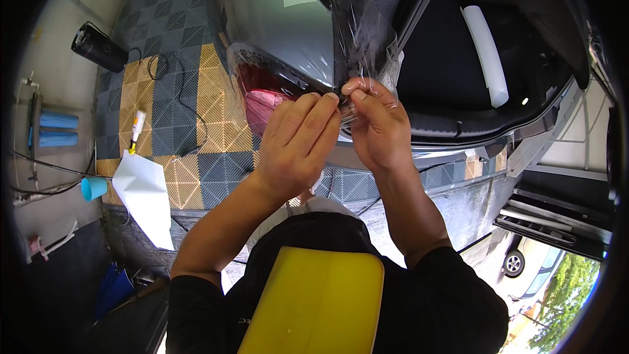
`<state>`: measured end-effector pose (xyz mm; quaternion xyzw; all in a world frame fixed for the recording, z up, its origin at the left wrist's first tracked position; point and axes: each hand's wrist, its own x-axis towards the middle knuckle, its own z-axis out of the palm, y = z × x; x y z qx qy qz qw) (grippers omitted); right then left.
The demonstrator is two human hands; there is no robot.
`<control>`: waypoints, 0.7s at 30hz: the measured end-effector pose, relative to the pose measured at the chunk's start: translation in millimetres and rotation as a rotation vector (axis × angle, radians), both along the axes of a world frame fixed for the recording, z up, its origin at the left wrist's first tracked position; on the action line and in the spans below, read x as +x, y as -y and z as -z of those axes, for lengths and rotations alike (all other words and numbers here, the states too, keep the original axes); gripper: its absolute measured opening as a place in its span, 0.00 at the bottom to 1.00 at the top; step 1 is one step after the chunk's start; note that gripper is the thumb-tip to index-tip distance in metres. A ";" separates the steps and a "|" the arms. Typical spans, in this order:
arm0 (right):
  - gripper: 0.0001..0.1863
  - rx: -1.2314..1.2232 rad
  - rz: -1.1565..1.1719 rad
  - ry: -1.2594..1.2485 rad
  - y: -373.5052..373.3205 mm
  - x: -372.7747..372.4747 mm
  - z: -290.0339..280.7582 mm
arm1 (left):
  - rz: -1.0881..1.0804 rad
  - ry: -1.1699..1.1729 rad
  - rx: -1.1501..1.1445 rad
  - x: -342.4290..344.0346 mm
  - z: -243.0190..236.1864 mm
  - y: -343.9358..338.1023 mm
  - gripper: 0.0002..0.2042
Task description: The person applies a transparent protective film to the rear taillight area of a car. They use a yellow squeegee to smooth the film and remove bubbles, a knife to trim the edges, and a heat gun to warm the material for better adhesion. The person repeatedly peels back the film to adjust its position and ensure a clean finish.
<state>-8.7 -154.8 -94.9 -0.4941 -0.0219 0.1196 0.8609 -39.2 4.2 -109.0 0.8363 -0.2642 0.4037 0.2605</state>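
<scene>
A grey car's rear body panel (282, 19) has clear plastic film (360, 39) over it, wrinkled and loose along the edge beside the open trunk. The red tail lamp (265, 105) is partly behind my left hand (298, 141). My left hand's fingers are together and bent, their tips on the film at the panel's corner. Just right of it, my right hand (377, 128) pinches the film between thumb and fingers. A yellow flat squeegee-like card (311, 301) lies against my dark shirt, below both hands.
The open trunk (432, 72) holds a white roll (485, 56). On the tiled floor (209, 170) are a black cylinder (98, 46), cables, a white sheet (141, 196), a small bottle (137, 124) and a cyan cup (93, 189). A parked car (531, 262) stands outside at lower right.
</scene>
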 end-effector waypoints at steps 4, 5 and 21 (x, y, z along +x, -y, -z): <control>0.09 -0.061 -0.005 0.017 1.5 1.0 2.5 | -0.001 -0.010 0.059 -1.4 -0.4 -1.4 0.13; 0.10 -0.071 -0.008 0.012 2.4 1.1 2.8 | 0.002 -0.023 0.060 -2.2 -1.3 -1.4 0.13; 0.09 -0.450 0.115 0.167 -9.8 10.8 -11.1 | -0.009 -0.056 0.137 -4.1 -12.0 -1.2 0.13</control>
